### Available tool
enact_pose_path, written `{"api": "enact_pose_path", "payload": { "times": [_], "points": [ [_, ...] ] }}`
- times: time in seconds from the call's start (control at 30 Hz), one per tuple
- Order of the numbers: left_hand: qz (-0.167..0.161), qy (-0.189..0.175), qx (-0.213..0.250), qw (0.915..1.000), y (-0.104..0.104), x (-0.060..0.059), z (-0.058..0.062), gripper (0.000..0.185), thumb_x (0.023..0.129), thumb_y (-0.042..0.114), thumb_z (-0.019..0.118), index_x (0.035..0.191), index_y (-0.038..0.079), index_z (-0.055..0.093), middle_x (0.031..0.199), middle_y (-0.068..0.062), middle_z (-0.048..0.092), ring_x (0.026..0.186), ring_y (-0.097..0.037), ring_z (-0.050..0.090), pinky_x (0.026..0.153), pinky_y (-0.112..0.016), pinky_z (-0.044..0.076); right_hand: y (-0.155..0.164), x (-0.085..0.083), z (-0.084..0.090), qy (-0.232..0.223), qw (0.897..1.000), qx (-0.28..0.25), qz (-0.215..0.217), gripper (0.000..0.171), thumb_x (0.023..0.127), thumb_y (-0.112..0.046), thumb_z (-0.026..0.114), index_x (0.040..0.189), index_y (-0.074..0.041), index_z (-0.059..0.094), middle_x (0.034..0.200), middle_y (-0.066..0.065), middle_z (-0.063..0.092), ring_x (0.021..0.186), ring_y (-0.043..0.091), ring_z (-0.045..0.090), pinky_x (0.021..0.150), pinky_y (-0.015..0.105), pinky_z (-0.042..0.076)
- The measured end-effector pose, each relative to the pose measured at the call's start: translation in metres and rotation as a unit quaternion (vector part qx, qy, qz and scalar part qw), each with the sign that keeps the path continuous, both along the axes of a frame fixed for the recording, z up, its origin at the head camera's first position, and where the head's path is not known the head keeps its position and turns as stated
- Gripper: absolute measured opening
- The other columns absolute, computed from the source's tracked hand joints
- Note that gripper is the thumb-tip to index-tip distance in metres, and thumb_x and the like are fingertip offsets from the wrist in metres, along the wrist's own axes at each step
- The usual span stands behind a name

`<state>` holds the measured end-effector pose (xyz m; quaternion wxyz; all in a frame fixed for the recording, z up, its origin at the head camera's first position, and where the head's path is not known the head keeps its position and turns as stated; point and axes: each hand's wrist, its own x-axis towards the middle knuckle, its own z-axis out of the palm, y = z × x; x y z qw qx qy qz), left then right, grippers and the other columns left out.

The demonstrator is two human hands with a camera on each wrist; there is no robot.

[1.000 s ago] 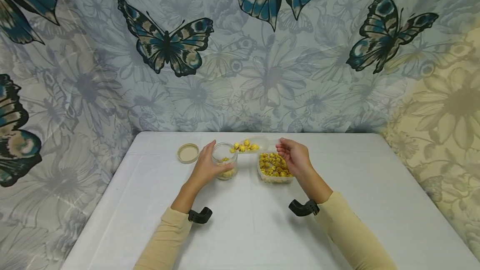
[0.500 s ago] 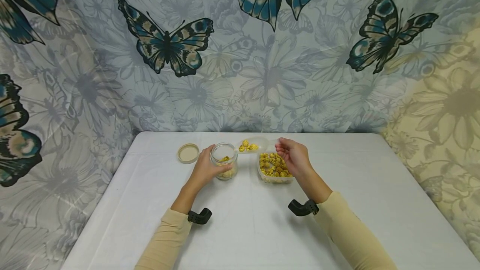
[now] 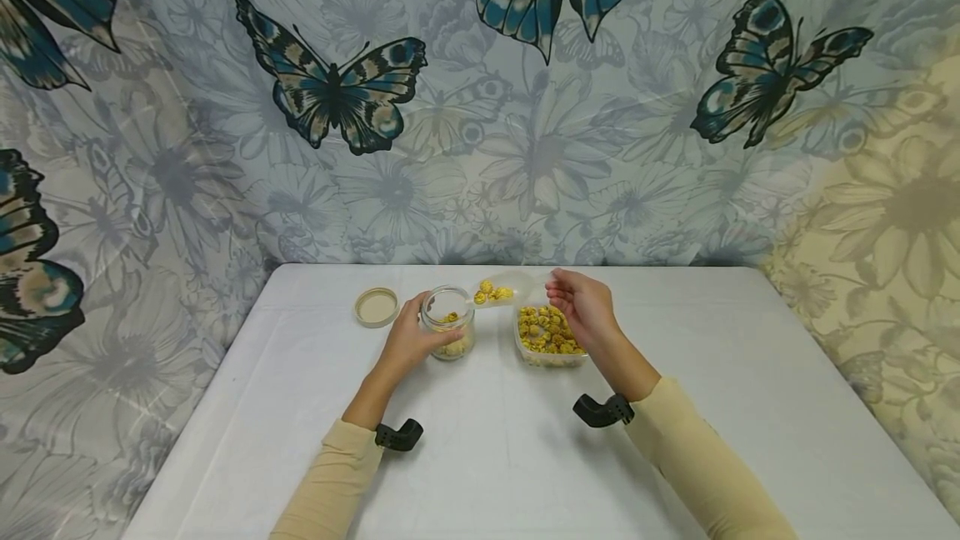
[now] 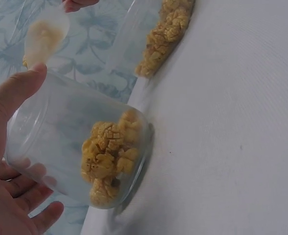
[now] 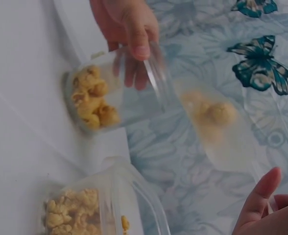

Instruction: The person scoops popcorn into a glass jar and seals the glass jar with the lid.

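Your left hand (image 3: 408, 340) wraps its fingers around the clear glass jar (image 3: 447, 323), which stands on the white table (image 3: 487, 457) with a shallow layer of yellow popcorn at its bottom. Your right hand (image 3: 581, 307) pinches the handle of a translucent plastic scoop (image 3: 504, 288), held just right of and above the jar mouth and carrying a few knobbly yellow pieces.

Risk: the scoop bowl is about as wide as the jar opening, so tipping it before its lip is over the rim would likely drop pieces onto the table. The pieces are light, rounded and irregular, and would roll. The jar wall is smooth; a loose hold could let it slide.

A clear, thin-walled plastic tub (image 3: 550, 338) of popcorn sits right of the jar. A round beige lid (image 3: 376, 307) lies to the left.
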<state>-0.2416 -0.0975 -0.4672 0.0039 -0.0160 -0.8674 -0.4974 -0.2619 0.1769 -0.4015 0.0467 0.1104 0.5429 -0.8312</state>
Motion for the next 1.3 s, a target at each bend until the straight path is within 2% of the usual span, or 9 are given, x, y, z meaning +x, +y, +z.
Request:
{"api": "enact_pose_path", "payload": {
  "times": [0.3,0.57,0.9,1.13,1.3],
  "points": [
    [-0.007,0.009,0.013,0.9999,-0.001,-0.002,-0.004,0.092,0.073,0.039,0.084,0.147,0.007,0.038,0.142,-0.017,0.046,0.131,-0.033,0.047,0.110,-0.047,0.042,-0.006,-0.004,0.008,0.017,1.000,0.008,0.003,0.012,0.100,-0.013,0.054,0.100,-0.002,0.059,0.070,-0.001,0.065,0.061,0.007,0.062,0.059,0.015,0.053],
    [-0.006,0.011,0.014,0.9998,-0.001,0.000,-0.004,0.092,0.074,0.037,0.085,0.147,0.009,0.038,0.142,-0.016,0.047,0.132,-0.031,0.047,0.110,-0.046,0.042,-0.013,-0.008,0.017,0.034,0.999,0.024,0.009,0.024,0.100,-0.019,0.055,0.111,0.003,0.057,0.072,-0.001,0.065,0.061,0.007,0.061,0.058,0.014,0.053],
    [-0.008,0.013,0.016,0.9998,0.000,-0.001,-0.005,0.090,0.073,0.037,0.085,0.146,0.010,0.040,0.140,-0.015,0.048,0.130,-0.031,0.048,0.109,-0.045,0.043,-0.019,-0.008,0.024,0.050,0.997,0.052,0.008,0.025,0.101,-0.018,0.054,0.117,0.001,0.059,0.071,-0.002,0.066,0.061,0.006,0.062,0.058,0.015,0.054],
    [-0.010,0.016,0.018,0.9997,-0.001,0.000,-0.005,0.089,0.073,0.036,0.086,0.145,0.010,0.041,0.138,-0.015,0.049,0.129,-0.030,0.049,0.108,-0.045,0.044,-0.022,-0.007,0.027,0.071,0.995,0.066,0.001,0.020,0.099,-0.019,0.058,0.107,-0.001,0.062,0.070,-0.002,0.066,0.060,0.006,0.063,0.057,0.016,0.054],
    [-0.009,0.014,0.018,0.9997,-0.001,0.000,-0.004,0.090,0.073,0.036,0.086,0.145,0.009,0.040,0.138,-0.015,0.049,0.130,-0.030,0.049,0.109,-0.045,0.043,-0.024,-0.009,0.030,0.084,0.994,0.076,0.007,0.019,0.099,-0.019,0.058,0.105,-0.002,0.063,0.069,-0.003,0.066,0.059,0.006,0.062,0.057,0.016,0.054]
  ]
}}
